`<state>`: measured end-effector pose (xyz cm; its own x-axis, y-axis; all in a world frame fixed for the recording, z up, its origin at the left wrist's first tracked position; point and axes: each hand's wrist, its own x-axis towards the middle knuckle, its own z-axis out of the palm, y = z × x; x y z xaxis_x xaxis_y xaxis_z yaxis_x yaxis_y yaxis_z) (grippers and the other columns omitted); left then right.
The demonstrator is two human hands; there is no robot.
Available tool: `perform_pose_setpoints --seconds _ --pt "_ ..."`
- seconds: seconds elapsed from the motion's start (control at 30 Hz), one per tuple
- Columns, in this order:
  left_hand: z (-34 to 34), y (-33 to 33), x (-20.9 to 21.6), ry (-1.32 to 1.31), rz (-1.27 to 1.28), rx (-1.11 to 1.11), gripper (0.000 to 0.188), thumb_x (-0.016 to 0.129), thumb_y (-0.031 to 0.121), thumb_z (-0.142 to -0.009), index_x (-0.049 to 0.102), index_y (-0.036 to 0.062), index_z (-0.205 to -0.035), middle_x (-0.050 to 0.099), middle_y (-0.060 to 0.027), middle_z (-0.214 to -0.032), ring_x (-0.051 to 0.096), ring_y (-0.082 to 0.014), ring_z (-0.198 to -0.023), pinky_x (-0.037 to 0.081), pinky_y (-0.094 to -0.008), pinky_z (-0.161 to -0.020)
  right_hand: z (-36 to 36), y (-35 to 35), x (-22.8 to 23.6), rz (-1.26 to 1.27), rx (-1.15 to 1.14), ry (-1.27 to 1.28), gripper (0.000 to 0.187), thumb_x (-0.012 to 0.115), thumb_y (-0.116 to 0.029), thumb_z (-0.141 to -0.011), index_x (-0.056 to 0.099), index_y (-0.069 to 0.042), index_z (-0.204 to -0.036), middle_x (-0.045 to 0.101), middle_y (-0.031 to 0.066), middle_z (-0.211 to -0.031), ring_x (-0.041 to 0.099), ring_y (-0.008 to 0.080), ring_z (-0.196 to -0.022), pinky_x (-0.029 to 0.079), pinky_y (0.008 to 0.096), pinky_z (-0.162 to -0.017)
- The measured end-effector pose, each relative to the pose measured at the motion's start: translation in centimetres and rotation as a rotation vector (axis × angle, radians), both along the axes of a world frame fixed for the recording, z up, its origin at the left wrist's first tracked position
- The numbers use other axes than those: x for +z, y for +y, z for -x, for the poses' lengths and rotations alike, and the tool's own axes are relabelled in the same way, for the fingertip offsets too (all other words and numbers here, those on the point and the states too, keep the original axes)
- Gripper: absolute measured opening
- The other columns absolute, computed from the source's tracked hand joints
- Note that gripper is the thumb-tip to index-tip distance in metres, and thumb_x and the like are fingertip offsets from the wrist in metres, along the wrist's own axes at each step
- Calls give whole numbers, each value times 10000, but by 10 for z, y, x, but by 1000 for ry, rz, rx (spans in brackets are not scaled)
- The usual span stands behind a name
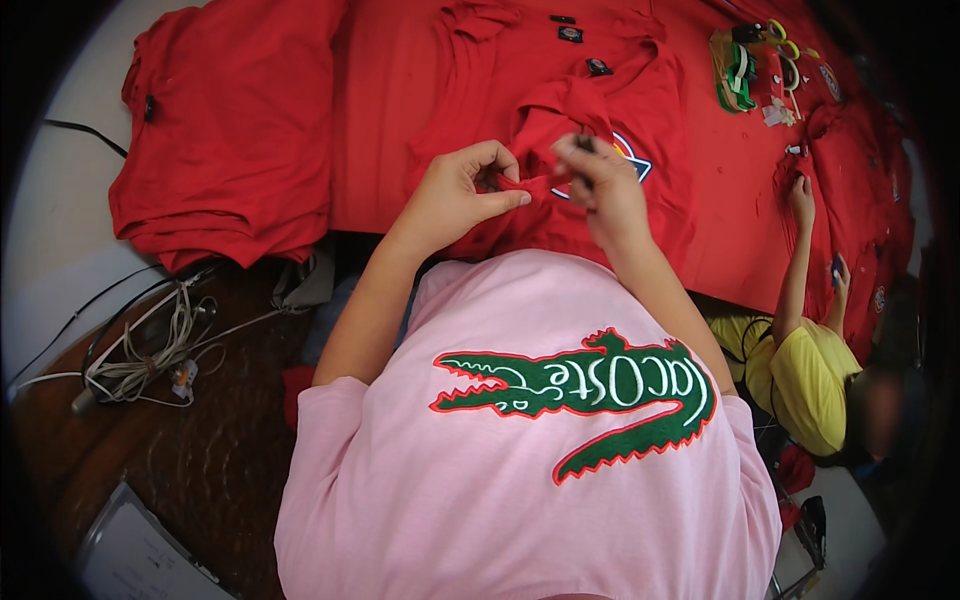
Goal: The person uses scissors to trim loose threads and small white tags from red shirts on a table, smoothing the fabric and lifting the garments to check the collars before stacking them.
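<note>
A red T-shirt (560,110) lies in front of me, bunched up toward the middle, with a printed emblem (632,160) on its chest partly covered. My left hand (462,195) pinches a narrow fold of the shirt between thumb and fingers. Close to its right, my right hand (612,190) is closed and smeared by motion. It holds a small dark tool (586,146), whose kind is too blurred to tell. The fold of red cloth stretches between both hands.
Folded red shirts (230,130) are piled at left on the red-covered table (375,120). A green tray (735,80) and yellow-handled scissors (778,32) lie far right. Beside me a co-worker in a yellow shirt (815,390) handles red garments. Coiled cables (150,350) hang lower left.
</note>
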<state>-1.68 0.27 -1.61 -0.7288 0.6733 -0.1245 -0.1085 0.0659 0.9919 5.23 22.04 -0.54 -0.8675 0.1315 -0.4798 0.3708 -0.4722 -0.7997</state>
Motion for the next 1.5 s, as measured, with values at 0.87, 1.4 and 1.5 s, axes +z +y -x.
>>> perform_pose_setpoints --seconds 0.87,1.4,1.5 --pt "-26 2 -6 945 129 255 226 778 -68 -719 641 39 -863 648 -94 -889 663 -254 -783 523 -349 -682 -32 -24 20 -590 392 105 259 707 -243 -995 683 5 -1062 530 3 -737 450 78 -689 388 264 -615" --pt "-25 2 -3 669 58 255 214 775 -43 -811 664 3 -987 669 -88 -929 682 -193 -864 551 -313 -760 -15 -20 12 -527 307 245 233 721 -99 -958 706 41 -1144 738 45 -1043 638 78 -932 515 242 -858" --pt "-21 -1 -7 281 100 184 179 738 7 -906 668 -14 -1069 678 -52 -966 669 -126 -893 554 -285 -778 -9 -17 -7 -547 282 246 224 745 -66 -929 719 46 -1121 759 62 -1027 673 99 -945 541 262 -867"
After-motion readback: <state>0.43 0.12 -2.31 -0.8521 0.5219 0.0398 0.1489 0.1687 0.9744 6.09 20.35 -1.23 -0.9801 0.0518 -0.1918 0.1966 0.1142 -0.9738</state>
